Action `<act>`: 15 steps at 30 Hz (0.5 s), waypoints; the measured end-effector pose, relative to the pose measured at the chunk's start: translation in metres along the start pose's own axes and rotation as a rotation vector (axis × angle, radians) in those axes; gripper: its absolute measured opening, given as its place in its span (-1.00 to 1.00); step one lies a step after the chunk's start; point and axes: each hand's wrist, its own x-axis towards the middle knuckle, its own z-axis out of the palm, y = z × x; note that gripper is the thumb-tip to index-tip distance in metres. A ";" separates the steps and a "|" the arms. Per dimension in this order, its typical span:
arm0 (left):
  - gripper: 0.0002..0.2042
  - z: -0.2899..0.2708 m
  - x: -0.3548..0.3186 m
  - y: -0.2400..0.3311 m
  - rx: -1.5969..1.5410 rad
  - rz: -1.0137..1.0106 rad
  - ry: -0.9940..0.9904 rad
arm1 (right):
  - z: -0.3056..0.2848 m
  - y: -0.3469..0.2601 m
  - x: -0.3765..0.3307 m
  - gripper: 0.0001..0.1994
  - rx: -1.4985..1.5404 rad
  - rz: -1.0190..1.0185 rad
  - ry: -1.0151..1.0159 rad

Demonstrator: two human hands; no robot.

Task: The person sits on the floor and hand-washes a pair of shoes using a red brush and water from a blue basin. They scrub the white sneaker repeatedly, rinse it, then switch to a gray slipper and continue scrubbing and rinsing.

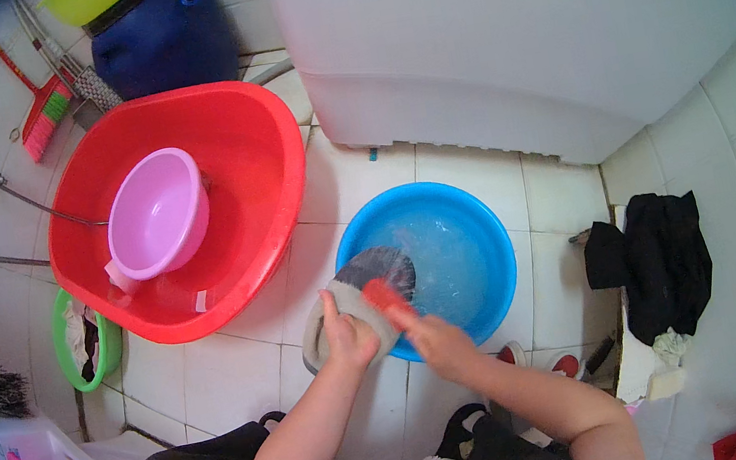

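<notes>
My left hand (352, 336) is closed round a grey and beige slipper (336, 317), holding it tilted over the near left rim of a blue basin (502, 252). The slipper's dark grey end reaches in over the basin and looks wet. In my right hand (444, 345) is a red brush (386, 298), its head against the slipper and slightly blurred. Its bristles are hidden. Cloudy water (450, 260) with some foam lies in the basin.
Left of the basin stands a large red tub (257, 166) with a pink basin (159, 215) inside. A white appliance (492, 37) rises behind. Black cloth (667, 264) hangs at the right. Red and white shoes (563, 365) sit near my leg; a green basin (65, 350) is far left.
</notes>
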 end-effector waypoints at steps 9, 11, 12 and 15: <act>-0.33 -0.005 -0.004 -0.012 0.065 -0.127 0.124 | -0.023 -0.020 0.032 -0.48 -0.094 0.096 -0.186; -0.33 -0.008 -0.005 -0.012 0.103 -0.176 0.123 | -0.021 -0.017 0.032 -0.47 -0.078 0.185 -0.103; -0.33 -0.008 -0.005 -0.014 0.020 -0.210 0.064 | -0.016 -0.016 0.031 -0.48 0.115 0.212 -0.064; -0.31 -0.011 -0.006 -0.019 0.129 -0.018 0.039 | -0.022 -0.030 0.025 -0.55 -0.105 0.066 -0.139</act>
